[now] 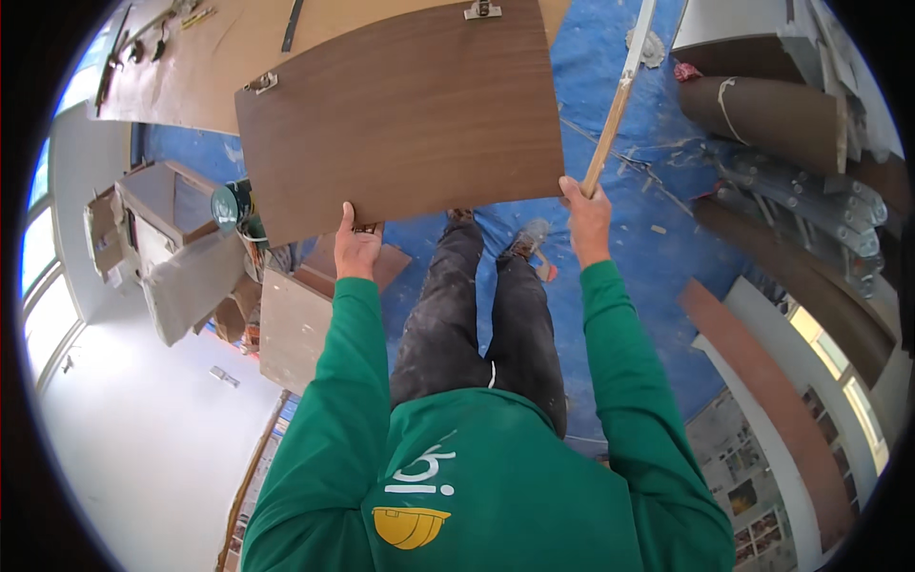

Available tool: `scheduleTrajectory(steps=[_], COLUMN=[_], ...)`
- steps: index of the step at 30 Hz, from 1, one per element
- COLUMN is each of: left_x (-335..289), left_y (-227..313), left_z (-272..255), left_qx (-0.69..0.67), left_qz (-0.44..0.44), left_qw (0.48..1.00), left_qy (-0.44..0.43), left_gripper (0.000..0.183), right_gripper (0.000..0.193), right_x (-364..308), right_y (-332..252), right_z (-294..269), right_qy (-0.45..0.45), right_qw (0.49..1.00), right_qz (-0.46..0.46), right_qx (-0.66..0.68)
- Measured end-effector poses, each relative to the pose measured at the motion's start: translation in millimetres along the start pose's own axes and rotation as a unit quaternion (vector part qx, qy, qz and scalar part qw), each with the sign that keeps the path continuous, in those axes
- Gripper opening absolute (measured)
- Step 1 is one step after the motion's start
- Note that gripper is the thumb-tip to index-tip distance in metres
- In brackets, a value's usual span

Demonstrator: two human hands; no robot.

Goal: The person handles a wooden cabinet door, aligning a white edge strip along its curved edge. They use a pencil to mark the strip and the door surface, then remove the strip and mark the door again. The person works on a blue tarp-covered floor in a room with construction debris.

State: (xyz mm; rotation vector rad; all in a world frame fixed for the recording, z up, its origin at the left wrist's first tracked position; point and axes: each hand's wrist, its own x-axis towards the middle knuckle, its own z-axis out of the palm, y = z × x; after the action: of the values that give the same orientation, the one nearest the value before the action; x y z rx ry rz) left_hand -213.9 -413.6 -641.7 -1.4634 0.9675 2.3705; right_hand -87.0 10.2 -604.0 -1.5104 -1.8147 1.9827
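A brown wood-grain cabinet door (400, 124) is tilted up in front of me, with a metal hinge (483, 10) at its far right and another hinge (261, 83) at its upper left. My left hand (358, 250) grips the near edge, thumb on top and fingers underneath. At the near right corner, my right hand (587, 221) is closed on the door's edge. A long wooden strip (615, 114), pale toward its far end, reaches down to that hand's fingers; whether they hold it too, I cannot tell.
Beyond the door stands a worktable (191, 71) with tools on it. Blue sheeting (634, 248) covers the floor. Cardboard boxes (172, 214) and a dark green can (229, 205) are at the left. Rolled brown sheets (772, 114) and wrapped panels (810, 214) crowd the right.
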Motion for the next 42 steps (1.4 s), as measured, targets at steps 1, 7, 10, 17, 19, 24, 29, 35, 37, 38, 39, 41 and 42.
scheduleTrajectory(steps=[1,7,10,17,19,24,29,35,37,38,39,41,42], left_x=[-2.0,-47.8,-78.7,-124.8,-140.2,-161.8,-159.8,-158.5,-155.5,-153.4,-151.2,-149.7,-149.2], left_y=[-5.0,22.8,59.6,167.0,186.9,218.4,246.4,283.8,289.4,292.8,296.5,297.4,294.5], left_z=[8.4,10.5,24.5,96.1,130.3,192.2,251.6,323.7,342.6,350.1,357.7,373.4,375.8], left_qx=[-0.003,0.008,0.04,0.123,0.151,0.188,0.251,0.397,0.421,0.428,0.43,0.435,0.417], left_qz=[-0.007,0.017,0.041,0.109,0.123,0.138,0.133,0.12,0.13,0.132,0.13,0.123,0.133], left_qw=[1.0,1.0,0.997,0.982,0.976,0.965,0.951,0.896,0.883,0.879,0.879,0.878,0.884], left_qy=[0.013,-0.01,-0.059,-0.097,-0.1,-0.121,-0.125,-0.161,-0.163,-0.167,-0.162,-0.156,-0.167], left_gripper=[0.044,0.039,0.038,0.039,0.039,0.034,0.029,0.039,0.044,0.052,0.055,0.059,0.063], right_gripper=[0.042,0.03,0.032,0.031,0.03,0.033,0.045,0.057,0.06,0.06,0.061,0.064,0.065], right_x=[3.9,-24.2,-57.5,-122.4,-125.1,-116.1,-98.5,-65.9,-56.3,-52.1,-47.9,-37.6,-33.3], right_y=[-1.1,-21.3,-63.9,-183.6,-215.1,-280.0,-332.1,-385.7,-400.1,-406.0,-411.6,-418.8,-421.5], right_z=[-0.8,-5.7,-10.1,8.1,10.7,14.4,20.0,41.9,50.0,53.7,57.2,60.3,61.4], right_qy=[0.008,-0.002,-0.016,-0.022,-0.033,-0.08,-0.102,-0.066,-0.056,-0.06,-0.063,-0.064,-0.063], right_qw=[1.0,0.996,0.998,1.0,0.999,0.996,0.99,0.977,0.972,0.972,0.971,0.973,0.974], right_qz=[0.009,0.015,0.005,-0.01,-0.012,-0.026,-0.088,-0.165,-0.182,-0.185,-0.189,-0.187,-0.182], right_qx=[0.023,0.086,0.066,0.013,0.017,-0.003,-0.047,-0.118,-0.135,-0.132,-0.129,-0.121,-0.115])
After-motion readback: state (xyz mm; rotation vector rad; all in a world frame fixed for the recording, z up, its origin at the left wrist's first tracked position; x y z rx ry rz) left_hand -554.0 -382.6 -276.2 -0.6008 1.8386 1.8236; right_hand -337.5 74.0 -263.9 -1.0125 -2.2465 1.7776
